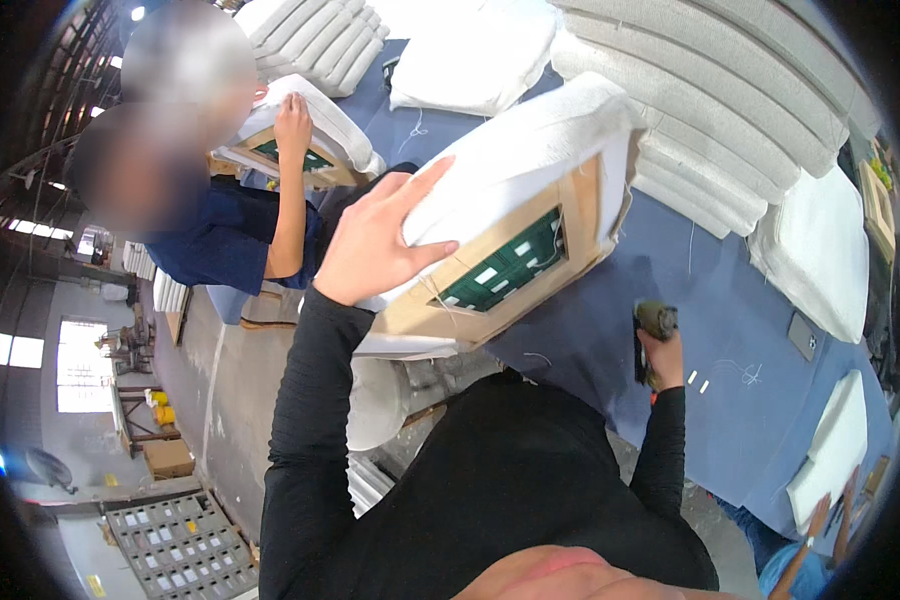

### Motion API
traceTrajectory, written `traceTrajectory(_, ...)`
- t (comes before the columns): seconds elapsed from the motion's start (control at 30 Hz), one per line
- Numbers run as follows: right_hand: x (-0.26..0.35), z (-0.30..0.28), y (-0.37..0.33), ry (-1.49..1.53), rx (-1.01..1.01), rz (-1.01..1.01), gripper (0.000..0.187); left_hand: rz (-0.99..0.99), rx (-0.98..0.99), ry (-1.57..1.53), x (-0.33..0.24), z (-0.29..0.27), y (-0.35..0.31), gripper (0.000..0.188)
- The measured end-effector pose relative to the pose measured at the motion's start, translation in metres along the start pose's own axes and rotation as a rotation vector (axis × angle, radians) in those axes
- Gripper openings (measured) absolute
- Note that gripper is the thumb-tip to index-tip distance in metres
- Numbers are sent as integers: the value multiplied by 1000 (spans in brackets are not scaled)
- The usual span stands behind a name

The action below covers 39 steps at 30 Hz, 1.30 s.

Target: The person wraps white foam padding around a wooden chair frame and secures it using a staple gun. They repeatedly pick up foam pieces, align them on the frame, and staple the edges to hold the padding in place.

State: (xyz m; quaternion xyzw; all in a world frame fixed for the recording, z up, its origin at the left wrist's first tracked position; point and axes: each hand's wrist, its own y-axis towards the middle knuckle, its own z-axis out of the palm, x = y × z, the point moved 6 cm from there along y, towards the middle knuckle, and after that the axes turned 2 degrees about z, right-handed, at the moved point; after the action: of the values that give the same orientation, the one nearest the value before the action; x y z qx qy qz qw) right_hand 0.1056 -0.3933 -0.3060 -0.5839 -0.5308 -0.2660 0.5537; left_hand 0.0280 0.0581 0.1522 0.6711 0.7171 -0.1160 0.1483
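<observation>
Tilted on its edge in front of me is a padded seat (533, 148) with white fabric, a wooden frame and green webbing (502, 268) across its opening. My left hand (383, 238) lies on its upper left side, fingers spread over the fabric and the thumb toward the wooden frame. To the right, over the blue-grey table (590, 330), my right hand (663, 360) is wrapped round the grip of a staple gun (656, 320) with an olive body. The tool is apart from the seat; its nose is hard to make out.
Stacked white cushions (715, 120) line the table's far side, with a single cushion (820, 250) at right. A phone (802, 335) and two small white strips (698, 382) lie near the staple gun. A co-worker (220, 230) at left handles another seat (335, 135); another person's hands (818, 515) touch a white piece (832, 450) at lower right.
</observation>
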Motion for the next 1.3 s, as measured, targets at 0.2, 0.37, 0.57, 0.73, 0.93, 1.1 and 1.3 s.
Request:
traceTrajectory(0.2, 198, 57, -18, 1, 21, -199, 37, 145, -9, -31, 23, -14, -17, 86)
traceTrajectory(0.37, 242, 71, -26, 192, 129, -168, 28, -278, 141, -383, 70, -47, -69, 84)
traceTrajectory(0.57, 254, 70, -46, 287, 197, -63, 26, -315, -72, -596, 130, -37, -164, 77)
traceTrajectory(0.73, 271, 68, -59, 310, 192, -130, 33, -373, -203, -536, 129, -44, -173, 56)
traceTrajectory(0.93, 299, 78, -64, 330, 122, -317, 34, -82, -161, -297, 38, -65, -70, 44)
traceTrajectory(1.1, 329, 95, -65, 428, 156, -446, 34, 353, -57, 8, -43, -39, 49, 51)
traceTrajectory(1.3, 352, 115, -58, 394, 175, -627, 46, 210, 23, -49, -17, 19, 188, 61)
